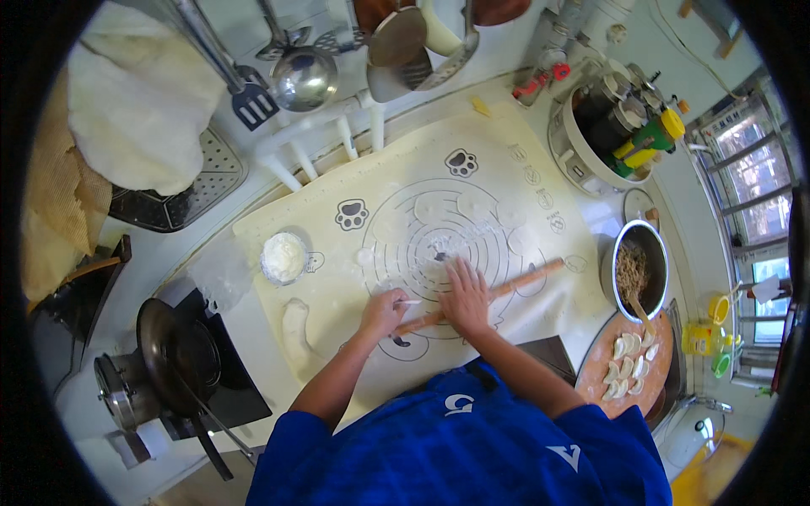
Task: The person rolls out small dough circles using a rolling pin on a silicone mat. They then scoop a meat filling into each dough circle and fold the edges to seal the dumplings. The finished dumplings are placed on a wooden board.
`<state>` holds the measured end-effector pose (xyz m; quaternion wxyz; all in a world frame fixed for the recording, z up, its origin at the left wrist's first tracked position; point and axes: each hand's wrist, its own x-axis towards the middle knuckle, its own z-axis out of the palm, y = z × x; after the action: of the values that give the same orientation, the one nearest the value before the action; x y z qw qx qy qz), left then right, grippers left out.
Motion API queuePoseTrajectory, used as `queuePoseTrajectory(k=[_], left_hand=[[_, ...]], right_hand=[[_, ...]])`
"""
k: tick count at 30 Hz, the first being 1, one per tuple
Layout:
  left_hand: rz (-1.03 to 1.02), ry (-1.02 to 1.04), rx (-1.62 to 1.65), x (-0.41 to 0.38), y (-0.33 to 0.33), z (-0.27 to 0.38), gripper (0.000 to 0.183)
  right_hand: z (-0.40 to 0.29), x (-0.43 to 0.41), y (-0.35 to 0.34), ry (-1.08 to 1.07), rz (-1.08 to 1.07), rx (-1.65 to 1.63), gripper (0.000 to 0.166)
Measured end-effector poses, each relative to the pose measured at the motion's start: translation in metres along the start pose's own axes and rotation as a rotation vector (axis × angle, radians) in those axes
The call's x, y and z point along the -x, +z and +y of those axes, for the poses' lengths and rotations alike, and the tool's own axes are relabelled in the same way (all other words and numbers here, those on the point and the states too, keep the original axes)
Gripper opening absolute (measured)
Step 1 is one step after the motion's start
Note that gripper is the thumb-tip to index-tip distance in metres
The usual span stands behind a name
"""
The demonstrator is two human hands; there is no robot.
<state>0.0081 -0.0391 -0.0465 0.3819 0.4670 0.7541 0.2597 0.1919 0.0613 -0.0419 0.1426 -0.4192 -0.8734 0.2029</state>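
Observation:
Between the fingers of my left hand [382,312] is a thin white piece of dough [410,302], seen edge-on. My right hand [467,297] lies flat, its palm over the middle of a wooden rolling pin [528,278] and its fingers straight on the floured mat [405,171]. The pin slants across the mat, one end near my left hand. Several flat dough rounds [432,207] rest beyond my hands, and a small dough lump [365,256] sits left of them. A dough roll [295,326] and a bowl of flour [283,258] stand at the mat's left.
At right are a metal pot of filling [633,269] and a round board [591,379] with several dumplings [623,367]. Bottles fill a white round container [563,136] behind. A wok [164,341] stands at left; utensils, including a ladle [305,79], hang at the back.

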Motion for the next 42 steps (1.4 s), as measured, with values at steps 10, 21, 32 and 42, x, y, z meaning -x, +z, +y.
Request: queuePoseTrajectory(k=[10, 21, 32, 42], left_hand=[[-0.101, -0.390, 0.920, -0.024, -0.015, -0.024, 0.027], [0.564, 0.005, -0.060, -0.084, -0.056, -0.026, 0.025], [0.305, 0.079, 0.279, -0.058, -0.039, -0.054, 0.021], [0.201, 0.196, -0.019, -0.061, 0.032, 0.025, 0.011]], right_hand=[[0.013, 0.056, -0.021, -0.056, -0.091, 0.010, 0.044], [0.020, 0.065, -0.029, -0.072, -0.083, -0.047, 0.041], [0.047, 0.062, -0.046, -0.169, -0.115, -0.009, 0.023], [0.046, 0.063, -0.046, -0.139, -0.129, -0.023, 0.023]])
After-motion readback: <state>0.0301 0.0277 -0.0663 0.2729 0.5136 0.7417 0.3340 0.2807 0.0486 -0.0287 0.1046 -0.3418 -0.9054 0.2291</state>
